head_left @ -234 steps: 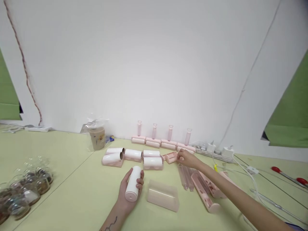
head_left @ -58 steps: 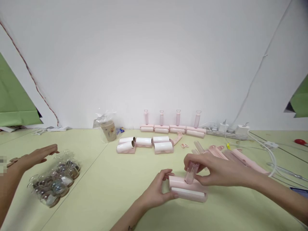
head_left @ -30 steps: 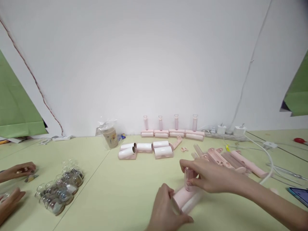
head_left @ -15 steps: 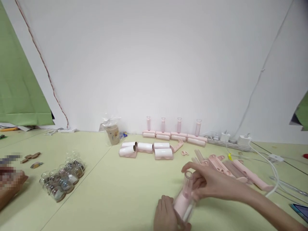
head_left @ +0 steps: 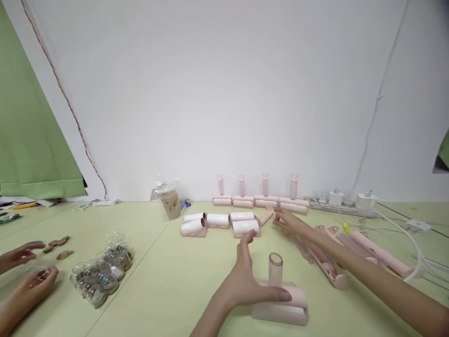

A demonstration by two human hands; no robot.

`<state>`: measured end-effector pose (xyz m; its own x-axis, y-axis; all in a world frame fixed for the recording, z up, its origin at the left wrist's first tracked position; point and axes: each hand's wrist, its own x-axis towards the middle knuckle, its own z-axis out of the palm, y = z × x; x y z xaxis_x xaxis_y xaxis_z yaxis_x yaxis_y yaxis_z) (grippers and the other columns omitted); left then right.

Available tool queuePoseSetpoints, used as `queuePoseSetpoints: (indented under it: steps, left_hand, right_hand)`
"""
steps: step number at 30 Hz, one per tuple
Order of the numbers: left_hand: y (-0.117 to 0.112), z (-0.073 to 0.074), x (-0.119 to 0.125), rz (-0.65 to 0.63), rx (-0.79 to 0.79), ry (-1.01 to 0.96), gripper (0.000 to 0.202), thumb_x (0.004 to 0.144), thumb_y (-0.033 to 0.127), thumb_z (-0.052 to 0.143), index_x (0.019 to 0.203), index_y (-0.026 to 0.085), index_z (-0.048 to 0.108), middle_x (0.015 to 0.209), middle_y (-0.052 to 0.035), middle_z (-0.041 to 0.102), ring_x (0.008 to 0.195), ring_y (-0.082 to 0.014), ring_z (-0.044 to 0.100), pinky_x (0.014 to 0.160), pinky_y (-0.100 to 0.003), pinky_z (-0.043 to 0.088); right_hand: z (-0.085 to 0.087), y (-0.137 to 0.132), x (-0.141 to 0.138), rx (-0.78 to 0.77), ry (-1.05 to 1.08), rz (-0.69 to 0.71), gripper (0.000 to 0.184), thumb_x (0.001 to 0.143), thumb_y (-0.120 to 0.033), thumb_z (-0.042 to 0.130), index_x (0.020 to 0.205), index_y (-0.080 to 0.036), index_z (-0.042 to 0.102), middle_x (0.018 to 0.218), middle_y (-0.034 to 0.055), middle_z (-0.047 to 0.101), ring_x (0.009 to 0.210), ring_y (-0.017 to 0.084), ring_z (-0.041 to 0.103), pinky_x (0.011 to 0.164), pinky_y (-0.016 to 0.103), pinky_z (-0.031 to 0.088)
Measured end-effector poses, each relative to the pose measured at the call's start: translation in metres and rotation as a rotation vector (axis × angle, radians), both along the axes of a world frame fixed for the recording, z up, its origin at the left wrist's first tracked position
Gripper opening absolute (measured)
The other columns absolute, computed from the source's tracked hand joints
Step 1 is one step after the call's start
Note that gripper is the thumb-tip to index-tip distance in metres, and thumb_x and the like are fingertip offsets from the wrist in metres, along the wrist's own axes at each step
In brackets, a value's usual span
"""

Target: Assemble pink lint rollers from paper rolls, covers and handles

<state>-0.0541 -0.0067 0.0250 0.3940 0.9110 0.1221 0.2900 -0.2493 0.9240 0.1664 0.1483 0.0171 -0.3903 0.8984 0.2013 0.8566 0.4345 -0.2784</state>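
Observation:
A pink lint roller [head_left: 294,295] lies on the table in front of me, its short clear tube handle [head_left: 275,269] standing upright. My left hand [head_left: 242,281] is beside it with the fingers raised and spread; the thumb reaches across the roller's top, and I cannot tell whether it presses there. Farther back, my right hand [head_left: 289,222] reaches down to the table by a pink handle piece [head_left: 267,214]. Its fingers are bent together, and what is under the fingertips is hidden.
Several lint rollers with upright handles [head_left: 265,186] line the wall. White rolls [head_left: 218,220] lie before them. Pink parts [head_left: 380,255], cables and chargers [head_left: 365,201] are at right. Left are glass jars [head_left: 105,276], a bagged cup [head_left: 170,204] and another person's hands [head_left: 38,285].
My right hand has left the roller's handle and moved back to where small pink pieces lay. My left hand has loosened from the roller, which now lies flat. The view has shifted slightly.

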Motion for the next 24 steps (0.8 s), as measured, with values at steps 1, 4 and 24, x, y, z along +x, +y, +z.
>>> queuePoseSetpoints:
  steps: [1, 4, 24]
  left_hand:
    - [0.005, 0.002, 0.007, -0.018, 0.032, -0.073, 0.109, 0.048, 0.037, 0.077, 0.134, 0.026, 0.01, 0.14, -0.0103, 0.018, 0.127, -0.0284, 0.021, 0.1, -0.042, 0.025]
    - [0.015, 0.001, 0.029, -0.107, 0.006, -0.277, 0.072, 0.057, 0.03, 0.072, 0.121, 0.022, 0.038, 0.115, -0.0084, 0.052, 0.108, -0.0215, 0.047, 0.088, -0.034, 0.039]
    - [0.026, -0.016, 0.047, -0.249, -0.265, -0.394, 0.01, 0.06, 0.013, 0.042, 0.061, 0.016, 0.052, 0.033, 0.0095, 0.04, 0.029, -0.0039, 0.035, 0.036, -0.016, 0.033]
  right_hand:
    - [0.002, -0.002, 0.001, 0.008, -0.003, -0.013, 0.024, 0.086, -0.029, 0.05, 0.107, -0.016, 0.053, 0.112, 0.0063, 0.055, 0.095, 0.02, 0.055, 0.08, 0.041, 0.045]
    - [0.006, -0.006, 0.002, -0.006, -0.038, -0.093, 0.024, 0.086, -0.03, 0.049, 0.104, -0.016, 0.054, 0.106, 0.0056, 0.057, 0.091, 0.019, 0.057, 0.078, 0.04, 0.046]
    - [0.043, -0.109, -0.026, -0.288, 0.868, 0.182, 0.036, 0.087, -0.033, 0.044, 0.117, -0.026, 0.026, 0.1, 0.0056, 0.057, 0.095, 0.019, 0.058, 0.078, 0.034, 0.048]
